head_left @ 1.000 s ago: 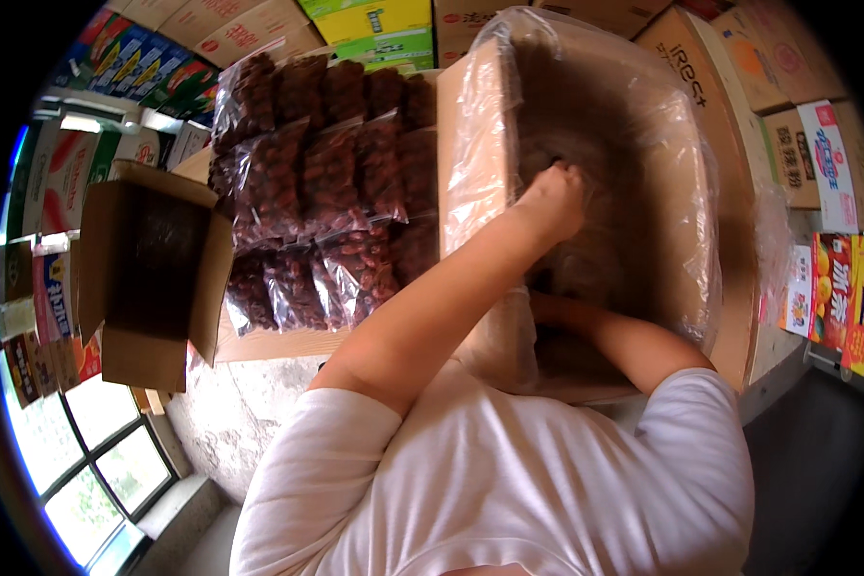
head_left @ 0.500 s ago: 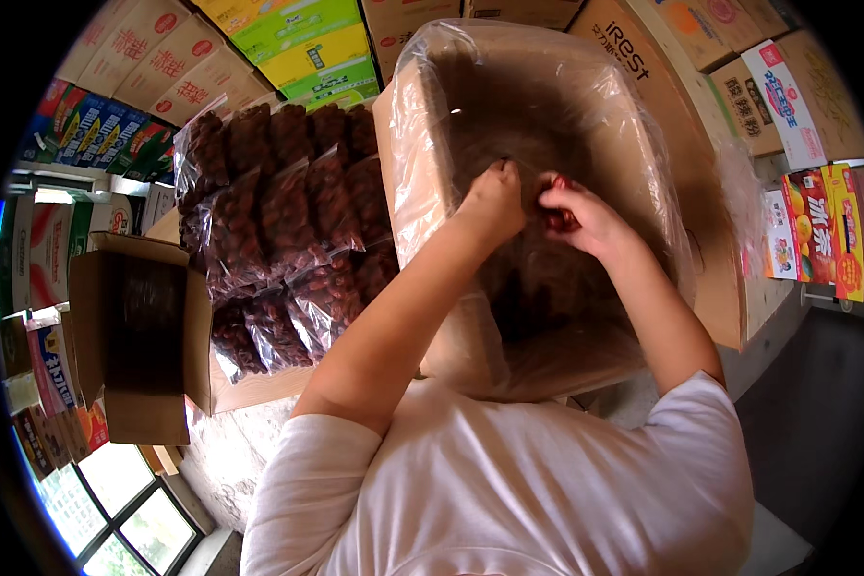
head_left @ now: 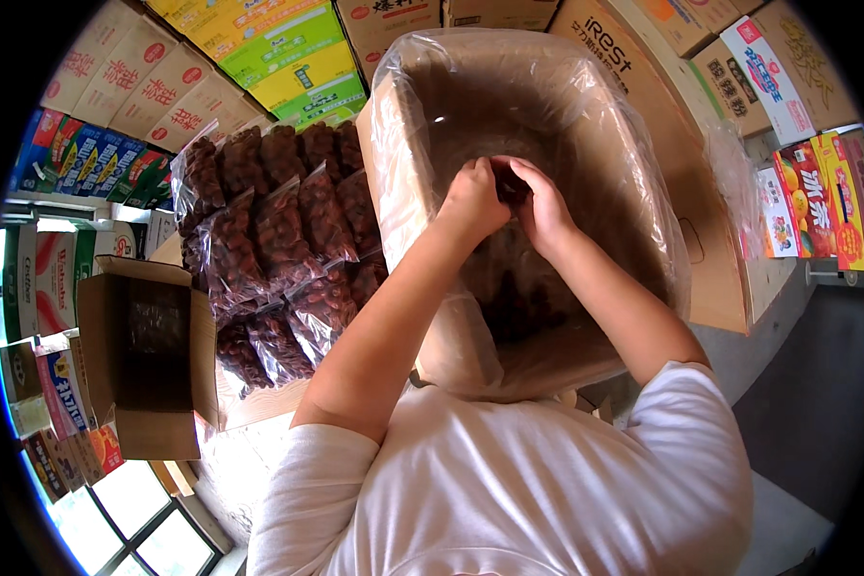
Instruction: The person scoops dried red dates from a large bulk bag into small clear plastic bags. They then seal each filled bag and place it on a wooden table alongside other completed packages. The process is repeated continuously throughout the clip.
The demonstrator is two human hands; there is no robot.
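Two hands point(head_left: 509, 197) in lined carton point(head_left: 634, 125), dates point(head_left: 523, 298) inside

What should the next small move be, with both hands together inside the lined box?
Probably lift both hands straight up and carry the small dark thing over to the packed bags. The left hand and right hand meet on it above the dark fruit in the plastic-lined box, and the filled bags lie just to the left. What the thing is cannot be told.

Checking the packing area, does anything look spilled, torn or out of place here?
Nothing stands out. Both hands, left hand and right hand, meet inside the plastic-lined carton; the filled bags lie stacked beside it, none visibly spilled.
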